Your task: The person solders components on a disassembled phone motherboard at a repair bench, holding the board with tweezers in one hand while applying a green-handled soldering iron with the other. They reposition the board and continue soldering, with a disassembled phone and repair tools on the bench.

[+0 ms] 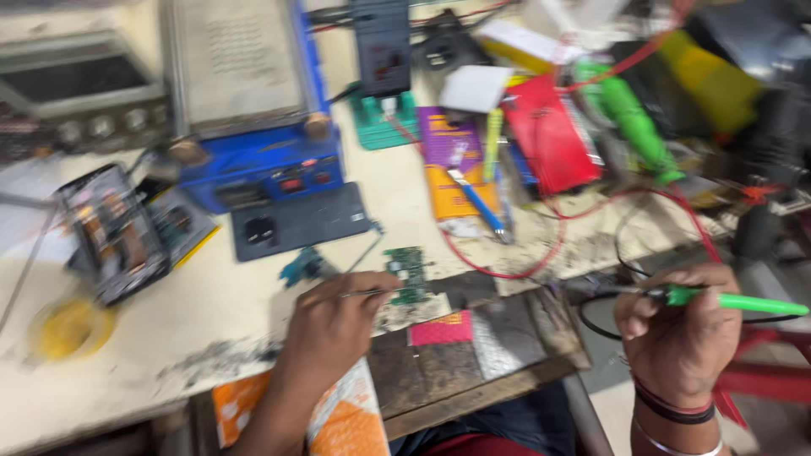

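My left hand [331, 325] grips thin metal tweezers [365, 293] whose tips reach a small green circuit board [408, 272] lying on a dark wooden work block [473, 355]. My right hand [680, 325] holds a green-handled soldering iron [731, 301], its tip pointing left over the block's right end and apart from the board. A pink pad [441, 328] sits on the block just below the board. The picture is blurred by motion.
A blue heating machine [253, 110] stands at the back left, a dark phone [300, 221] in front of it, an opened phone [114, 232] further left. Red wires [541, 253], a red pack [549, 139], green tool [634, 118] and solder spool [68, 328] crowd the bench.
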